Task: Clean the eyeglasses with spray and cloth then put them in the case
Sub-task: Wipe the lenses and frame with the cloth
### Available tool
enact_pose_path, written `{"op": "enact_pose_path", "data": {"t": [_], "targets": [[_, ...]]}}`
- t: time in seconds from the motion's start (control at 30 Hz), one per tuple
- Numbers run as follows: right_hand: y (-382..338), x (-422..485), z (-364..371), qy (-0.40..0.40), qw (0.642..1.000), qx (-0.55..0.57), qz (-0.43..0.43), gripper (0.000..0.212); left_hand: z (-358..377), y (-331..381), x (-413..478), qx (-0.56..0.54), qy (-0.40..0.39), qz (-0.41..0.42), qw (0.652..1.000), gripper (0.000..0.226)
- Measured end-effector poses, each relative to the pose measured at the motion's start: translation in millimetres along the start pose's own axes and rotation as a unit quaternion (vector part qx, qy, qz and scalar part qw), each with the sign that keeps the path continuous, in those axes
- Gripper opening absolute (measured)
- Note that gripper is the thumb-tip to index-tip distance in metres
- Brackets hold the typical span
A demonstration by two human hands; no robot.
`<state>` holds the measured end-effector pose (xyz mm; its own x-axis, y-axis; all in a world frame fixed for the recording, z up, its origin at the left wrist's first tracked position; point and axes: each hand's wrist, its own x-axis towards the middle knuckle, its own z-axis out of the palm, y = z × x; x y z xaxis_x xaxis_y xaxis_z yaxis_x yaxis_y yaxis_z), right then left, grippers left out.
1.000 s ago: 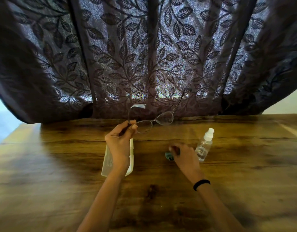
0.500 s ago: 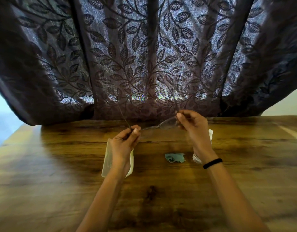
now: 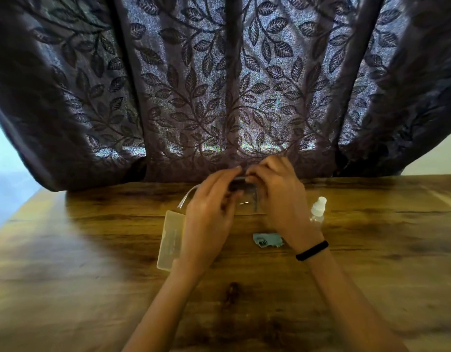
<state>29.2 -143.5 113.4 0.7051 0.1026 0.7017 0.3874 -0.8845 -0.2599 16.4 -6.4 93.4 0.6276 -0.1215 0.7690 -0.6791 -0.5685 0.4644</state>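
Observation:
Both my hands hold the thin-framed eyeglasses above the table, close together. My left hand grips the left side, with a temple arm sticking out past it to the left. My right hand pinches the frame's right side from above. The lenses are mostly hidden between my fingers. A translucent pale case lies on the table under my left wrist. The small teal cloth lies crumpled beside my right wrist. The clear spray bottle with a white cap stands just right of my right hand.
The wooden table stretches wide to both sides and toward me. A dark leaf-patterned curtain hangs along its far edge, right behind my hands. A black band sits on my right wrist.
My right hand left the cloth on the table and rose to the glasses. Both hands have since drawn close together around the frame, which now looks partly folded.

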Motion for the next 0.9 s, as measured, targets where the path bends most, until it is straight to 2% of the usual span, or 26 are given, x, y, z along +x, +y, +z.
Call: {"op": "enact_pose_path", "data": {"t": [0.13, 0.23, 0.37, 0.47, 0.57, 0.63, 0.7, 0.77, 0.83, 0.9], "targets": [[-4, -5, 2, -0.029, 0.999, -0.025, -0.012, 0.006, 3, 8, 23, 0.086, -0.144, -0.031, 0.985, 0.053], [-3, -7, 3, -0.026, 0.999, -0.018, -0.015, 0.008, 2, 6, 33, 0.102, -0.183, -0.045, 0.977, 0.046], [-2, -8, 3, -0.012, 0.999, 0.016, -0.044, 0.012, 2, 3, 38, 0.112, -0.18, -0.039, 0.977, 0.032], [-2, -8, 2, 0.013, 0.994, 0.103, -0.036, 0.015, -2, 2, 38, 0.114, -0.155, -0.014, 0.981, 0.02], [6, -11, 0, 0.095, 0.976, 0.196, 0.026, 0.015, -13, -1, 39, 0.103, -0.116, -0.016, 0.988, 0.016], [19, -18, 1, 0.127, 0.965, 0.213, 0.08, 0.013, -21, -7, 39, 0.076, -0.084, -0.038, 0.993, 0.011], [34, -29, 8, 0.063, 0.97, 0.191, 0.135, 0.01, -28, -13, 37, 0.053, -0.062, -0.047, 0.996, 0.01], [47, -45, 22, -0.086, 0.972, 0.13, 0.177, 0.011, -31, -20, 34, 0.034, -0.053, -0.043, 0.997, 0.011], [56, -63, 36, -0.23, 0.952, 0.064, 0.192, 0.02, -31, -24, 28, 0.01, -0.042, -0.045, 0.998, 0.014], [59, -77, 48, -0.322, 0.928, 0.01, 0.188, 0.034, -29, -27, 21, -0.011, -0.034, -0.057, 0.998, 0.021]]}}
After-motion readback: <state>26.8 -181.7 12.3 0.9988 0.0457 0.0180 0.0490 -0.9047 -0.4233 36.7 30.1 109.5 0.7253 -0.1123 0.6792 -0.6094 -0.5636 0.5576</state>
